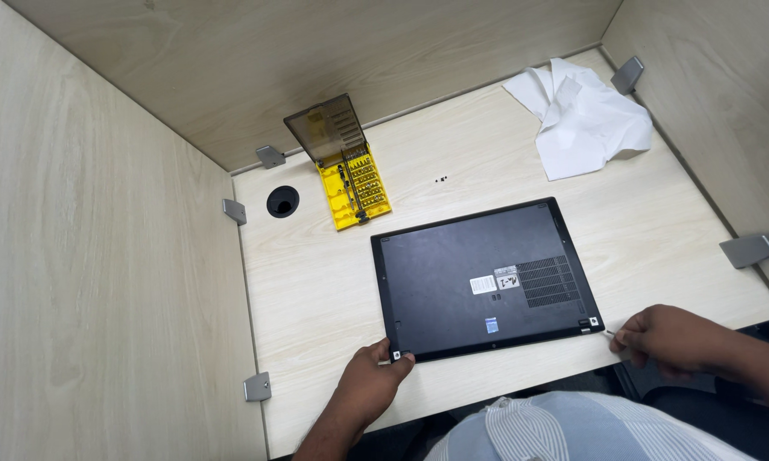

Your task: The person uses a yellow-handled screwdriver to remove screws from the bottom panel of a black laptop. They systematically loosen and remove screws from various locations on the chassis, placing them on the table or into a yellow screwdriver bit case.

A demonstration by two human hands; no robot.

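A black laptop (478, 277) lies upside down on the light wooden desk (316, 290), its base cover with stickers and a vent grille facing up. My left hand (369, 380) grips the laptop's near left corner, thumb on top. My right hand (670, 337) is beside the near right corner, fingers closed on a thin screwdriver (608, 331) whose tip points at that corner.
An open yellow screwdriver bit case (354, 183) with a smoky lid stands behind the laptop. A few tiny black screws (441, 179) lie near it. A crumpled white cloth (585, 115) sits at the back right. A round cable hole (283, 201) is at the back left. Wooden walls enclose the desk.
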